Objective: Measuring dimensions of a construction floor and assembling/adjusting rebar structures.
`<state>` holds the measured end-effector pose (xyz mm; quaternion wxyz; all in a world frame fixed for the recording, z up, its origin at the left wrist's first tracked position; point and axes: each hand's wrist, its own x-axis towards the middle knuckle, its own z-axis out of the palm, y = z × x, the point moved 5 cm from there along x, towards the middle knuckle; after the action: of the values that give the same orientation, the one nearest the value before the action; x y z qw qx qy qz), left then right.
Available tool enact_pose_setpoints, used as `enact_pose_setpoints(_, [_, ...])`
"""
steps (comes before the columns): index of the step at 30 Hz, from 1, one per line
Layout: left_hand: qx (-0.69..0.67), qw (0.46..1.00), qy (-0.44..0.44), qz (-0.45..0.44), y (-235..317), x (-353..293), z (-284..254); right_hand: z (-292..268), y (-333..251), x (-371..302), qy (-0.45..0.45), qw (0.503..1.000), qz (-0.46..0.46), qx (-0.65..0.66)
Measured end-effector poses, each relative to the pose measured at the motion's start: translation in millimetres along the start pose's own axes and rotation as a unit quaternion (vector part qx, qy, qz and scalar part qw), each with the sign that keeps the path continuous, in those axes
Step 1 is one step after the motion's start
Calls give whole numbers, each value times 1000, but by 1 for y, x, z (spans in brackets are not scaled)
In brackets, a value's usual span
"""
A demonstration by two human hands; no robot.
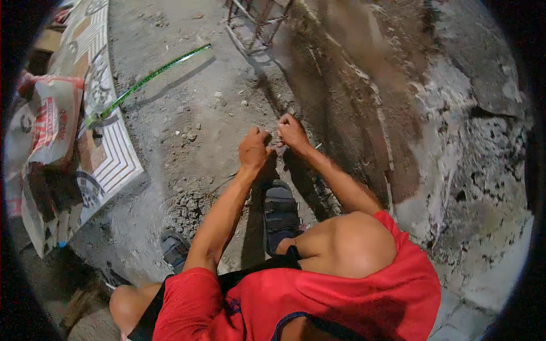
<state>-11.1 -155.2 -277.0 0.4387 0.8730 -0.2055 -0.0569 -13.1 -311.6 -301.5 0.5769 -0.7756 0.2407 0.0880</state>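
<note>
My left hand (pixel 254 149) is closed, knuckles up, over the gritty ground in front of my sandalled foot. Close beside it on the right, my right hand (pixel 292 133) is closed too, its fingers curled toward the left one. Whatever lies in the fingers of either hand is hidden or too thin to name. Off to the left, a tape measure (pixel 92 120) rests at the tiles' edge. Its green blade (pixel 162 70) is drawn out over the ground toward the far right and casts a shadow. Neither hand touches it.
Patterned tiles (pixel 116 165) lie along the left, with a red-and-white sack (pixel 54 119) on them. A rebar frame (pixel 259 28) stands at the far middle. Brown earth (pixel 364 131) and a rough, broken concrete edge (pixel 489 165) run along the right. Loose stones dot the ground.
</note>
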Motion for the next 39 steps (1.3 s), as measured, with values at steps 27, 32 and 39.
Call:
enact_pose_setpoints(27, [91,991,82,-53,10,-8,-7,48,-14,62,15,976,-148,-159])
enact_pose_setpoints(32, [49,991,90,-85,-1,-15,-1,58,-10,63,-24,977,-211,-14])
enact_pose_setpoints(39, [71,987,126,-67,4,-12,4,62,-5,83,63,987,-142,-29])
